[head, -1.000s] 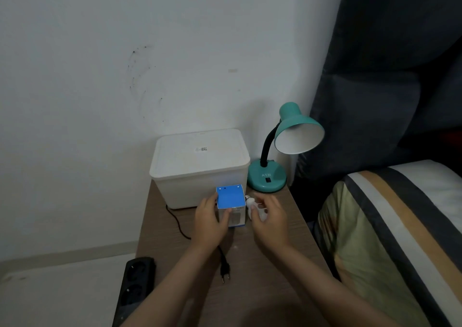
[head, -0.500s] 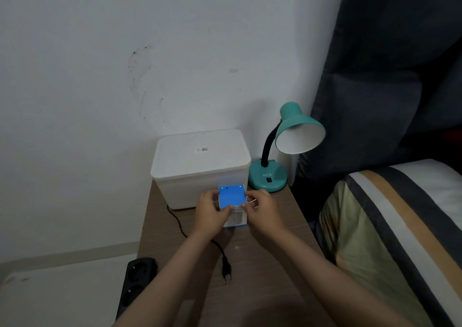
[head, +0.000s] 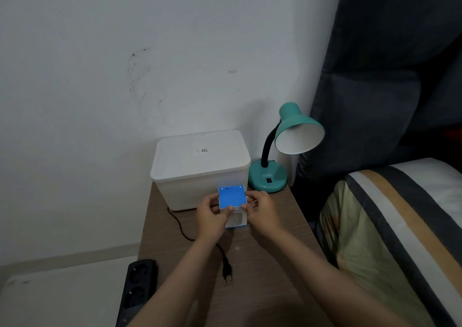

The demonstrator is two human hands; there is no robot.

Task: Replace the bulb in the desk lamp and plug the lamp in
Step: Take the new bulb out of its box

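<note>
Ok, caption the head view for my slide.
Both hands, left hand and right hand, hold a blue bulb box over the bedside table; teal desk lamp unplugged.

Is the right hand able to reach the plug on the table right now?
Probably yes, but not right away: the right hand is busy holding the blue box. The plug lies bare on the table, nothing over it.

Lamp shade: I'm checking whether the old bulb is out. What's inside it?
The shade shows only a bare white interior; no bulb is visible. Its socket end is hidden.
</note>
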